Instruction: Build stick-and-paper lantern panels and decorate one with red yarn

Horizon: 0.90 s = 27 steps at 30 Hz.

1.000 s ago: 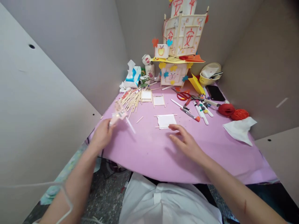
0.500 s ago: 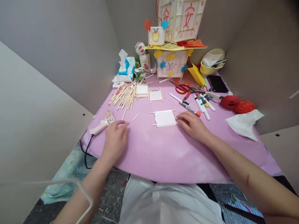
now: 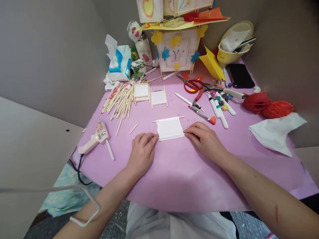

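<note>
Pinching white panel, lying on pink table, by both ends of its lower edge, with left hand closed at the fingertips at 8 o'clock and right hand likewise at 4. Note, clocked from panel, short stick then glue gun farther out at 9 o'clock, stick pile at 10, small frames at 11, lantern at 12. Also note scissors at 1 o'clock, markers at 2, red yarn between 2 and 3, white sheet at 3.
</note>
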Tool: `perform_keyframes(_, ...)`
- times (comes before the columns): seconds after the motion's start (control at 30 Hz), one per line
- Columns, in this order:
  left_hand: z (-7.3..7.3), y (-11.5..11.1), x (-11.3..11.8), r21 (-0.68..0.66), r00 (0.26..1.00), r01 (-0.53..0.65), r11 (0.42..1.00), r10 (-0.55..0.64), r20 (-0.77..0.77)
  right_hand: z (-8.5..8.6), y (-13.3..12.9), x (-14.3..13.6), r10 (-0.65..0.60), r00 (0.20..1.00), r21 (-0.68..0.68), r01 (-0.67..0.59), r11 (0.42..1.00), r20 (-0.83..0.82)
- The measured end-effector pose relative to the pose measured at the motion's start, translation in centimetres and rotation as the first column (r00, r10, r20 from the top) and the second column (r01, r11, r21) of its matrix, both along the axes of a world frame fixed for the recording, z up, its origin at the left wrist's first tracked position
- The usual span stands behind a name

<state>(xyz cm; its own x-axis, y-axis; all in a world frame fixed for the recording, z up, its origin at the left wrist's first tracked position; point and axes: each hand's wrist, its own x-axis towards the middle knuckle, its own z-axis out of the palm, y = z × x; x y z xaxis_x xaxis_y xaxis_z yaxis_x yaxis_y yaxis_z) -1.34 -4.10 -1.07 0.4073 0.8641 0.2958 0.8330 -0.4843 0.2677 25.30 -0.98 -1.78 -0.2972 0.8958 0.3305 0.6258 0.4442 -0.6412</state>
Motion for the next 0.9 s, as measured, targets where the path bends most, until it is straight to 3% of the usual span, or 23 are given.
perform_keyframes(0.43, 0.21, -0.45, 0.41, 0.067, 0.979, 0.013, 0.998, 0.001, -0.204, 0.18, 0.05, -0.04, -0.005, 0.999, 0.001, 0.005, 1.0, 0.036)
perform_keyframes(0.63, 0.33, -0.28, -0.04, 0.174, 1.0, -0.007, 0.985, 0.003, 0.021, 0.18, -0.03, -0.01, 0.001, 1.0, 0.009, -0.001, 1.0, 0.032)
perform_keyframes(0.9, -0.06, 0.03, -0.1, 0.152, 0.997, 0.073, 0.986, -0.077, 0.021, 0.08, 0.09, -0.05, 0.002, 0.999, 0.005, -0.002, 1.0, 0.039)
